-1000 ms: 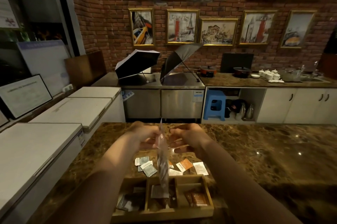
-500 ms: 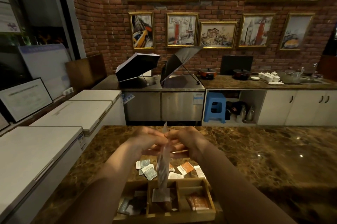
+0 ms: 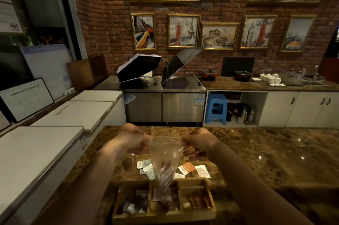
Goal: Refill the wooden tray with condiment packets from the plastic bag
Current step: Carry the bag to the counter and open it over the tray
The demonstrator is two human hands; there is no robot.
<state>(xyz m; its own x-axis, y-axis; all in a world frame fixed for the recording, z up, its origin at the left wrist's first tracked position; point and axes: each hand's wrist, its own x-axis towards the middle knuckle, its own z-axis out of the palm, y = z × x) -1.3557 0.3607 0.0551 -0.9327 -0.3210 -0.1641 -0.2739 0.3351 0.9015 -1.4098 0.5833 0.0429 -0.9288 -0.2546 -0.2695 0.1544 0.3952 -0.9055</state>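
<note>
Since both hands, left hand (image 3: 136, 141) and right hand (image 3: 197, 142), pinch the flimsy plastic bag (image 3: 165, 158) by its top corners, it'll probably sag over the wooden tray (image 3: 163, 214).

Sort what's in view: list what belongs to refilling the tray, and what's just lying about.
Belongs to the job:
- plastic bag, held by the left hand and right hand
- wooden tray
- loose packets on the marble counter

Just lying about:
- two open umbrellas
- blue stool
- white teacups
- red pots
</note>
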